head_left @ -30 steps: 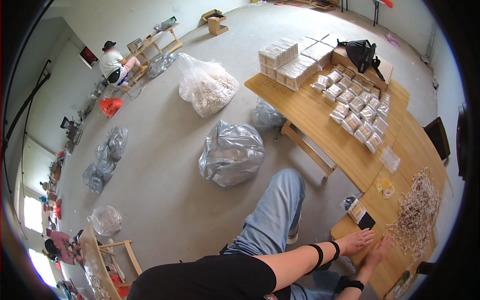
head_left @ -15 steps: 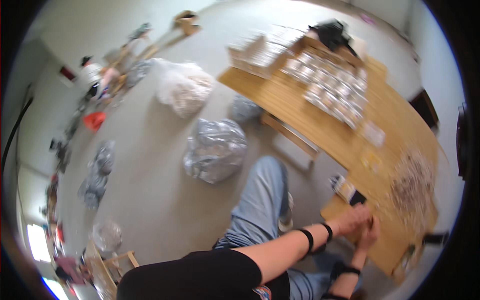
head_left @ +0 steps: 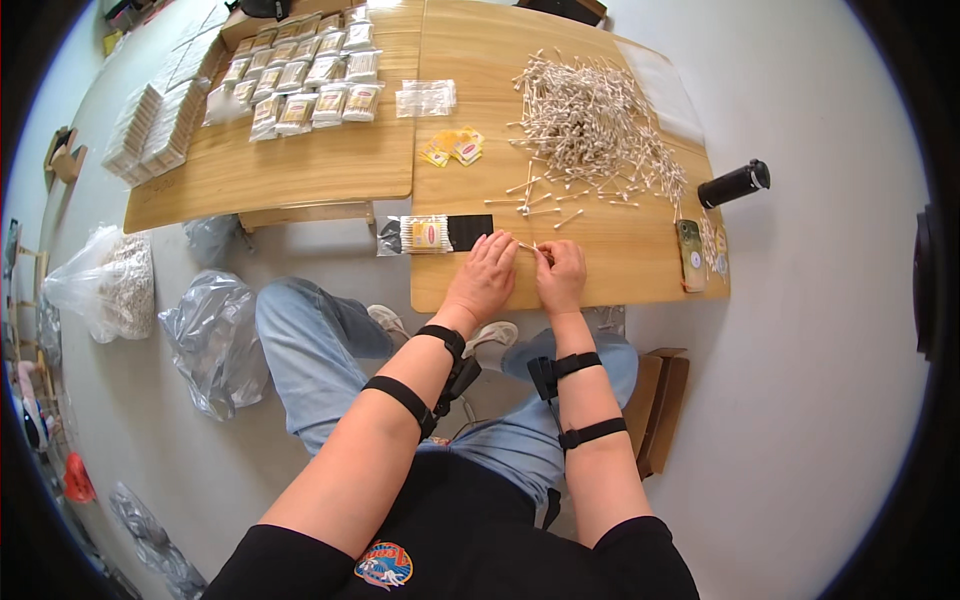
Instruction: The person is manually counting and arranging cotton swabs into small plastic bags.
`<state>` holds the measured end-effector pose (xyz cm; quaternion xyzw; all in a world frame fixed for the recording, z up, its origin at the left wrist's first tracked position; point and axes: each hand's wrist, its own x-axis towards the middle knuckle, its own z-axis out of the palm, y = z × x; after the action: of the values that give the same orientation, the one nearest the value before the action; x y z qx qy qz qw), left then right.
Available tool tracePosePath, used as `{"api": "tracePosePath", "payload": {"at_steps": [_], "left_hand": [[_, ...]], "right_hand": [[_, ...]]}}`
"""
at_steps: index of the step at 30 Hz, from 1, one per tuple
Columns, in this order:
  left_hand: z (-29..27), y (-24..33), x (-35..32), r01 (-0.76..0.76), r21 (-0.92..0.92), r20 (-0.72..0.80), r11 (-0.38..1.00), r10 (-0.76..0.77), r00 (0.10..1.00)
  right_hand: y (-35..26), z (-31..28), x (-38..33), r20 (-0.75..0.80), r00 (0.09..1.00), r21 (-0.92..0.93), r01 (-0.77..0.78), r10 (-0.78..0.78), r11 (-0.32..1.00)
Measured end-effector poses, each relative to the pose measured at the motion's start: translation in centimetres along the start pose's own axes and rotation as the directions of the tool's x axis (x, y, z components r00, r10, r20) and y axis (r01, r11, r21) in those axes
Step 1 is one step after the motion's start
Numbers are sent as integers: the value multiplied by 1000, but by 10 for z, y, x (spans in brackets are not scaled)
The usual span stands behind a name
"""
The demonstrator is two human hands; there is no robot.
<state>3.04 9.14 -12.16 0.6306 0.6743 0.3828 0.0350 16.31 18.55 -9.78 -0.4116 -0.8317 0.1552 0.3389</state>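
Observation:
My left hand rests at the table's front edge, back up, its fingers stretched out over the end of a black strip. My right hand is closed beside it, thumb and fingers pinching a cotton swab. The swab's other end reaches to my left fingertips; what lies under the left palm is hidden. Left of that hand, a clear packet of cotton swabs with a yellow label lies by the strip, its plastic end jutting past the table edge.
A big heap of loose cotton swabs covers the far right. Yellow cards and clear bags lie mid-table. Filled packets stand in rows far left. A phone and black cylinder are at right. Plastic sacks sit on the floor.
My view has swung round, bringing the table to the top middle. My hands, close together before, are now slightly apart, the left one's fingers stretched out.

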Motion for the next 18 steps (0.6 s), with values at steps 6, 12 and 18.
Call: {"api": "tracePosePath", "payload": {"at_steps": [6,12,18], "left_hand": [[-1,3,1,2,12,-21,1000,-2,1000],[-3,4,2,18,52,-8,999,-18,1000],[-5,4,0,29,82,25,996,-31,999]], "right_hand": [[-2,-4,-5,29,999,17,25,-25,1000],[3,-13,-1,30,1000,-5,0,0,1000],[7,-26,-2,34,999,-20,22,-21,1000]]}}
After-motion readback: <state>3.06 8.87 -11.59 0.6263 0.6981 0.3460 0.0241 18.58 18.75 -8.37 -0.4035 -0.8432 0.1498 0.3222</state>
